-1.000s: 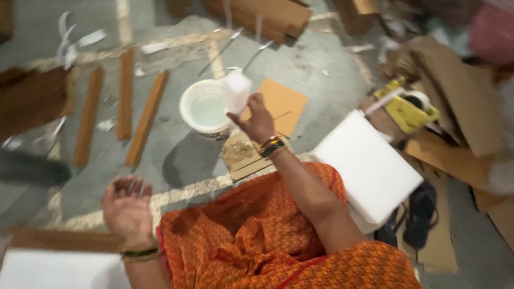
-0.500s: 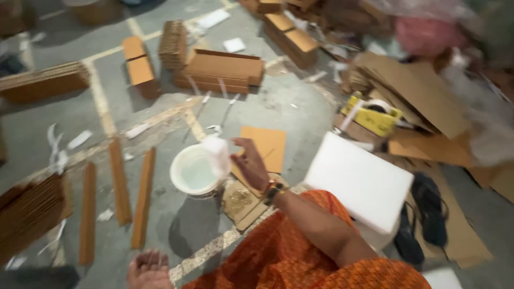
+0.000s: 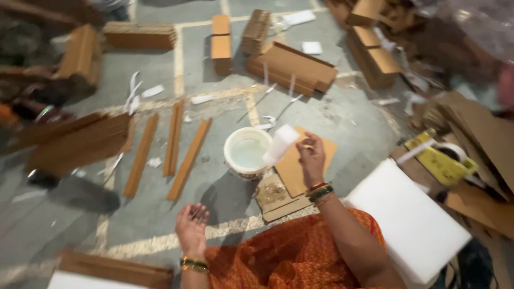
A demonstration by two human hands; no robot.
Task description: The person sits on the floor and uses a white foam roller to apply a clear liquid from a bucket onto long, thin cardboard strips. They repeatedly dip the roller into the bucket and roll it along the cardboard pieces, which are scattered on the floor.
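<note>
A white tub sits on the grey floor, holding a pale, whitish liquid; just right of the tub, the right hand pinches a white slip between fingertips, the slip hanging over the tub's rim; below the tub and nearer the person, the left hand rests open, palm up, holding nothing; a brown card square lies right of the tub, under the raised hand; three cardboard strips lie left of the tub; a white foam slab lies further right; cardboard stacks stand beyond the tub.
</note>
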